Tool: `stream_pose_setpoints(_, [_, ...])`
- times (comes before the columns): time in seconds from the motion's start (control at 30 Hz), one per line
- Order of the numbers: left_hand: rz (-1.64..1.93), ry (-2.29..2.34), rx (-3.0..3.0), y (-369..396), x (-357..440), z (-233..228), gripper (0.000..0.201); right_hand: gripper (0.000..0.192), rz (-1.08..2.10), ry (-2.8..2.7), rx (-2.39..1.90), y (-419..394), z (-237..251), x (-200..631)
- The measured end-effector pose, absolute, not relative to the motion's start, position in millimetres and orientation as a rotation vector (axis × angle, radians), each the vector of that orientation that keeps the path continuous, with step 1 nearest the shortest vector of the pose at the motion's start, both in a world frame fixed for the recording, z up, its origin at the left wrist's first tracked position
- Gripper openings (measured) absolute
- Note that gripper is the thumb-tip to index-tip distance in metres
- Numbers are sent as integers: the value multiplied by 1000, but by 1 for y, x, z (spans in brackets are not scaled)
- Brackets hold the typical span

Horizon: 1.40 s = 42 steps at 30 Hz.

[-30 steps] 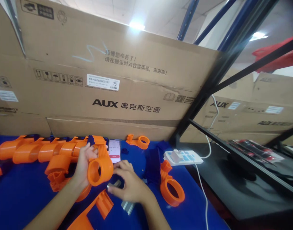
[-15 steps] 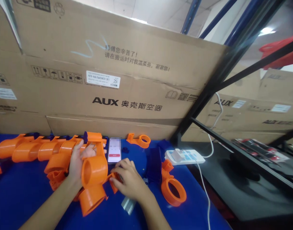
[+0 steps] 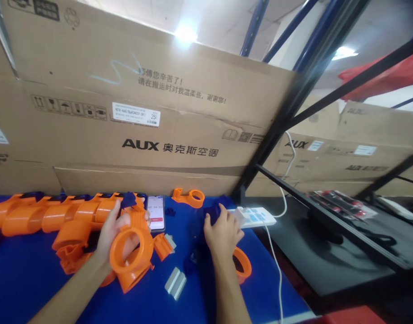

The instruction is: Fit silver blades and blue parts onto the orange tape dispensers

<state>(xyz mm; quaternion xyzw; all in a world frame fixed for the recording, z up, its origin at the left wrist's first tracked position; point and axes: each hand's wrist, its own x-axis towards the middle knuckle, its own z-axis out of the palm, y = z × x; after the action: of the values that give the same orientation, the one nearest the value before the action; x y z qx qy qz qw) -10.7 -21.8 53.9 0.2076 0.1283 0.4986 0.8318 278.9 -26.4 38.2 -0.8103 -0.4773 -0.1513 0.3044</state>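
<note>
A: We see the left hand (image 3: 114,231) grasping an orange ring part (image 3: 130,252) just above the blue table (image 3: 24,279), near the phone (image 3: 155,212).

B: And the right hand (image 3: 223,231)?

A: Its fingers close on a dark blue piece (image 3: 213,215) at the table's back, beside the white power strip (image 3: 255,217). Another orange ring (image 3: 243,265) lies under the wrist.

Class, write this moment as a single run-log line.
left hand: holds orange ring part | right hand: on dark blue part | phone: flat on blue table
</note>
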Motion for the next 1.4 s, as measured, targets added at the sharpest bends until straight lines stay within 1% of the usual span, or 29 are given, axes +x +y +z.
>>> stream_pose_setpoints(0.13, [1080, 290, 394, -22, -8, 58, 49, 48, -293, -1329, -2275, -26, 37, 287])
stream_pose_setpoints(0.27, [1080, 278, 406, -25, -5, 62, 51, 41, -242, -1308, -2198, -24, 38, 290])
stream_pose_setpoints(0.37, [1075, 276, 435, -26, -2, 64, 51, 34, -206, -1290, -1968, -20, 38, 294])
stream_pose_setpoints(0.5, [1093, 307, 490, -31, 1, 68, 50, 28, -92, -1229, -1491, -18, 36, 284])
stream_pose_setpoints(0.57, [1084, 323, 523, -38, 2, 70, 52, 25, 55, -1213, -1295, -21, 36, 267])
stream_pose_setpoints(0.7, [1068, 340, 571, -52, 7, 67, 53, 18, 498, -1250, -1047, -36, 39, 227])
stream_pose_setpoints(0.77, [1090, 350, 576, -56, 12, 64, 57, 15, 718, -1270, -948, -45, 44, 214])
stream_pose_setpoints(0.87, [1099, 365, 561, -60, 21, 61, 64, 17, 992, -1326, -874, -54, 51, 210])
stream_pose_setpoints(0.93, [1141, 401, 546, -66, 29, 61, 65, 22, 1095, -1345, -832, -57, 56, 215])
stream_pose_setpoints(1.07, [1268, 506, 532, -84, 47, 59, 65, 37, 1179, -1403, -759, -56, 58, 224])
stream_pose_setpoints(1.17, [1300, 534, 527, -95, 60, 50, 64, 44, 1214, -1408, -749, -54, 54, 226])
stream_pose_setpoints(1.27, [1344, 609, 537, -99, 69, 38, 61, 43, 1192, -1481, -776, -54, 53, 227])
stream_pose_setpoints(1.4, [1420, 796, 521, -97, 69, 33, 70, 38, 1042, -1649, -817, -57, 60, 229])
